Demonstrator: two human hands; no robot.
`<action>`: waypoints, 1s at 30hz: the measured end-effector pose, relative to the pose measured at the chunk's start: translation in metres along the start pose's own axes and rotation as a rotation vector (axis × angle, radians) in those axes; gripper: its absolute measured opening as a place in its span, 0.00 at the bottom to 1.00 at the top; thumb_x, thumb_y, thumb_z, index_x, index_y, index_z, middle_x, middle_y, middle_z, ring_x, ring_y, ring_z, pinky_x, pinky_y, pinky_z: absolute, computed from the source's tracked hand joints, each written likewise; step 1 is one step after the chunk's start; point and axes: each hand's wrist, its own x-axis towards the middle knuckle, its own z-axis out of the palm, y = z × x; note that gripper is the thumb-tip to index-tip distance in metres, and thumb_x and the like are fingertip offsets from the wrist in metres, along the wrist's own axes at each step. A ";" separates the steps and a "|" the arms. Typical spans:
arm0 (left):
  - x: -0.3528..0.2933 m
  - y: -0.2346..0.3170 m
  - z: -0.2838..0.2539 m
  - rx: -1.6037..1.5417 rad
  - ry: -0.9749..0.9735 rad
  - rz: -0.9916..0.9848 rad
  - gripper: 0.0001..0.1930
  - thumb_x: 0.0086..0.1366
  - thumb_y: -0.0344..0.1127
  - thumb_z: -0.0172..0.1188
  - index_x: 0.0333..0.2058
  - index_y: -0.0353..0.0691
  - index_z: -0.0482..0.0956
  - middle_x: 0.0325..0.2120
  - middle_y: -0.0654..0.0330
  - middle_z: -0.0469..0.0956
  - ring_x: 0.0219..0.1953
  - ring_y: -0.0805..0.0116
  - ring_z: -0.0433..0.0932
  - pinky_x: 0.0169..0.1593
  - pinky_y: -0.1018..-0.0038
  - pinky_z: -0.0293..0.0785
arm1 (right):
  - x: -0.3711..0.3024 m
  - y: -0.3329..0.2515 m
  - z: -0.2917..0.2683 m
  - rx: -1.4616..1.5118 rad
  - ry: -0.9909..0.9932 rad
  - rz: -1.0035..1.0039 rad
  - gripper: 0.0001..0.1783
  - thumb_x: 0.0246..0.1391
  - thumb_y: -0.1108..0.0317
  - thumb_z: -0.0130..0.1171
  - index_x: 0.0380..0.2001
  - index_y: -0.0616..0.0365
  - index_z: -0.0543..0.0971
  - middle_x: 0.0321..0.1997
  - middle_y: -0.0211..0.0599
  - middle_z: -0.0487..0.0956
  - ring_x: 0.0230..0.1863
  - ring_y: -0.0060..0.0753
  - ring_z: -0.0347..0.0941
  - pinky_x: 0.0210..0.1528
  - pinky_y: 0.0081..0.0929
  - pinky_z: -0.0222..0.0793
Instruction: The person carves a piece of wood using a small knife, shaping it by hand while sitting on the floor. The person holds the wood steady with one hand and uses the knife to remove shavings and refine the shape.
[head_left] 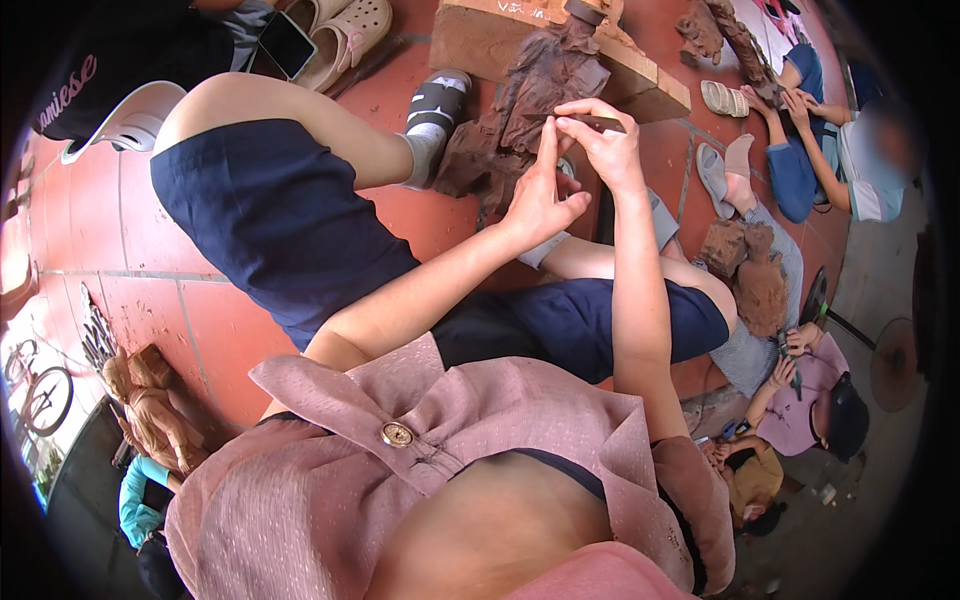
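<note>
Right hand [615, 158]: fingers pinching a slim dark tool [606, 123] — its narrow end directed leftward.
Left hand [540, 205]: index raised beside that narrow end, thumb spread apart; no object gripped.
Tool control: best with short, light strokes — left index as brace, edge clear of skin.
Dark wooden carving [545, 75]: just beyond the fingers; contact with the tool uncertain.
Wooden block [478, 45]: farther out, partly hidden by the carving.

At one o'clock, the right hand [610, 158] covers the middle of a slim dark tool [608, 124]. The top edge crops a wooden block [475, 50] at twelve and clogs [362, 25] at eleven. A person's head [890, 145] at two is blurred, and a bicycle [48, 400] near nine (glare-washed) is too small for detail.
</note>
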 end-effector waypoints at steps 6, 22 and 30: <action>-0.012 0.001 -0.001 -0.069 -0.038 -0.136 0.57 0.50 0.27 0.62 0.65 0.39 0.23 0.63 0.46 0.57 0.39 0.62 0.79 0.42 0.70 0.76 | 0.000 0.000 0.003 0.016 -0.102 0.112 0.07 0.48 0.80 0.59 0.32 0.65 0.81 0.28 0.33 0.81 0.28 0.19 0.76 0.32 0.17 0.73; -0.033 -0.021 -0.001 -0.051 0.026 -0.425 0.49 0.52 0.29 0.59 0.66 0.32 0.35 0.56 0.45 0.63 0.37 0.63 0.78 0.48 0.69 0.72 | -0.004 -0.010 -0.003 -0.071 -0.194 0.009 0.08 0.48 0.80 0.61 0.34 0.63 0.81 0.31 0.31 0.81 0.32 0.20 0.77 0.38 0.18 0.74; -0.030 -0.025 0.000 0.069 0.011 -0.444 0.48 0.52 0.29 0.58 0.66 0.34 0.36 0.52 0.47 0.65 0.38 0.60 0.77 0.49 0.68 0.71 | 0.009 -0.005 0.003 -0.273 -0.321 0.049 0.08 0.44 0.79 0.62 0.32 0.62 0.81 0.30 0.30 0.81 0.32 0.18 0.76 0.37 0.17 0.72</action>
